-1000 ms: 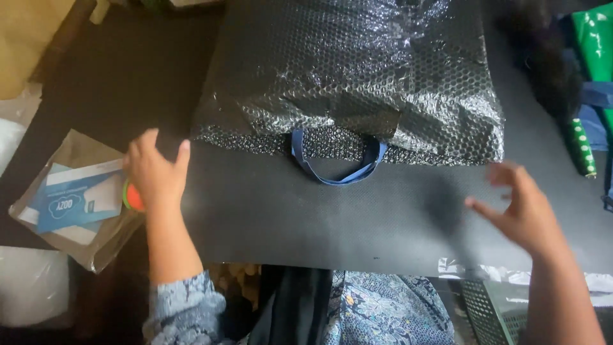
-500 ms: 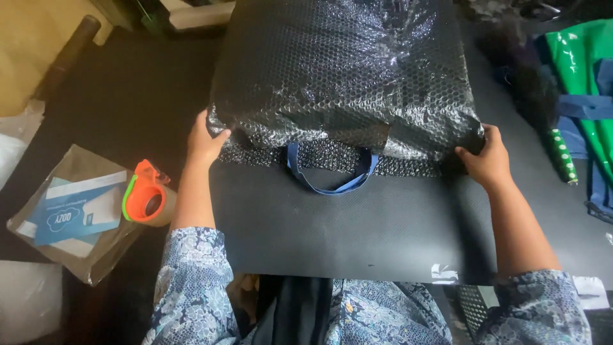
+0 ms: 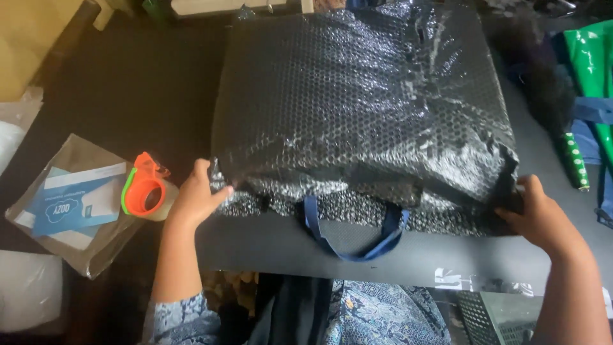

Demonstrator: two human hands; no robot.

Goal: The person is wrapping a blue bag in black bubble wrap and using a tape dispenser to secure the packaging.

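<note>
Lying flat across the middle of the dark surface point(image 3: 434, 255): a large bundle wrapped in bubble wrap point(image 3: 364, 102), shiny and dark, with a speckled fabric edge showing along its near side and a blue handle loop point(image 3: 355, 236) hanging out toward the near edge. Left hand point(image 3: 195, 198) at the bundle's near left corner, fingers point(image 3: 214, 195) curled together and clamped on the loose edge of the wrap. Right hand point(image 3: 543, 217) at the near right corner, fingers tucked under the wrap's overhang and closed on it, tips hidden. Just left of the left hand, near but apart: an orange and green tape dispenser point(image 3: 145, 190) with a clear roll, standing on edge. Beside that, farther left, a clear plastic sleeve point(image 3: 70, 211) holding blue and white printed cards. At the far right, well apart from the bundle, a green glossy bag point(image 3: 594, 64) and a rolled green spotted tube point(image 3: 575, 160). Blue patterned sleeves at the bottom of the view.
</note>
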